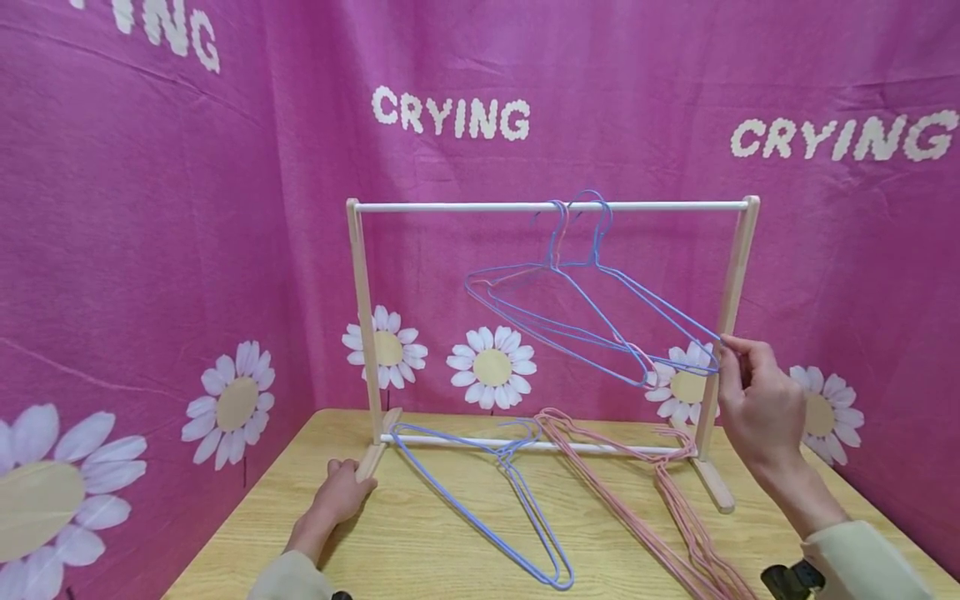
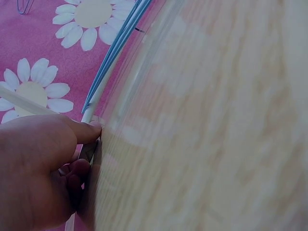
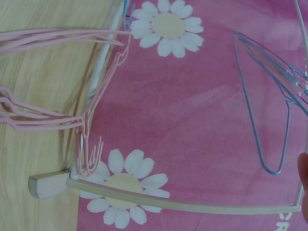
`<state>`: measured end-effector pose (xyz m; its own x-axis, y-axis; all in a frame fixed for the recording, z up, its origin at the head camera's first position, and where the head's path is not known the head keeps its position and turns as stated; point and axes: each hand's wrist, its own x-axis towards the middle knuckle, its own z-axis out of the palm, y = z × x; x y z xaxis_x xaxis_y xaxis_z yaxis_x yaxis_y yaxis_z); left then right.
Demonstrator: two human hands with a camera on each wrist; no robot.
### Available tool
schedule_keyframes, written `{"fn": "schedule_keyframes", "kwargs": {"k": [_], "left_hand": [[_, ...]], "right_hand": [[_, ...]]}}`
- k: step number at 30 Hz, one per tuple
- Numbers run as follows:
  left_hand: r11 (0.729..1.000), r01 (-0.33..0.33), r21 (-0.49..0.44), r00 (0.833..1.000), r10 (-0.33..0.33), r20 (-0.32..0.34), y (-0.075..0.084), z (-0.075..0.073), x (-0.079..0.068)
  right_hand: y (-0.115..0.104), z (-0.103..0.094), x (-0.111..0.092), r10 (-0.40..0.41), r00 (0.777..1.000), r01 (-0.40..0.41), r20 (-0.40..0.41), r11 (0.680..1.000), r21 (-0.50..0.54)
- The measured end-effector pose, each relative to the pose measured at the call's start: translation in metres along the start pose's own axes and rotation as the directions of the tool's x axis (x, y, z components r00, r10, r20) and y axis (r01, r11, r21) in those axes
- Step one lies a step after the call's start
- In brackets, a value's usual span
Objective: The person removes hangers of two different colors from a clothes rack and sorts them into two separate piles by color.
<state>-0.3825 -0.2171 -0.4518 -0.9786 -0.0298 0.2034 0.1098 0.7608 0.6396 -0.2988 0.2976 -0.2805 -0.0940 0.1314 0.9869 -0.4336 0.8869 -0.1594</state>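
Observation:
My left hand (image 1: 341,496) grips the left wooden foot (image 1: 369,462) of a small clothes rack (image 1: 465,207). In the left wrist view the thumb of this hand (image 2: 38,163) lies on top and the fingers curl below. My right hand (image 1: 761,404) pinches the right end of a blue clothes hanger (image 1: 652,298) between thumb and fingertips, beside the right post. That hanger hangs by its hook from the white top bar. Left of it on the bar hang another blue hanger (image 1: 592,315) and a pink hanger (image 1: 564,229), partly overlapping.
Blue hangers (image 1: 457,497) lean on the rack's lower bar (image 1: 465,442) at the left. Several pink hangers (image 1: 600,479) lean there further right, reaching toward the front. The rack stands on a wooden table (image 1: 420,558), with a pink cloth (image 1: 637,100) behind.

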Motion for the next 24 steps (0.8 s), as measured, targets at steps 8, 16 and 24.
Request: {"fn": "schedule_keyframes", "kwargs": {"k": [8, 16, 24], "left_hand": [[1.0, 0.015, 0.003, 1.0, -0.015, 0.009, 0.001, 0.001, 0.001], [1.0, 0.029, -0.003, 1.0, -0.029, 0.01, -0.002, 0.002, 0.002], [1.0, 0.012, 0.004, 1.0, -0.012, 0.001, -0.004, 0.002, 0.002]], "right_hand": [[-0.002, 0.001, -0.003, 0.027, 0.999, -0.027, 0.022, 1.0, -0.001], [-0.003, 0.005, 0.0, 0.069, 0.998, -0.069, 0.009, 0.997, 0.015], [0.001, 0.009, -0.018, 0.005, 0.99, -0.011, 0.141, 0.999, 0.045]]}}
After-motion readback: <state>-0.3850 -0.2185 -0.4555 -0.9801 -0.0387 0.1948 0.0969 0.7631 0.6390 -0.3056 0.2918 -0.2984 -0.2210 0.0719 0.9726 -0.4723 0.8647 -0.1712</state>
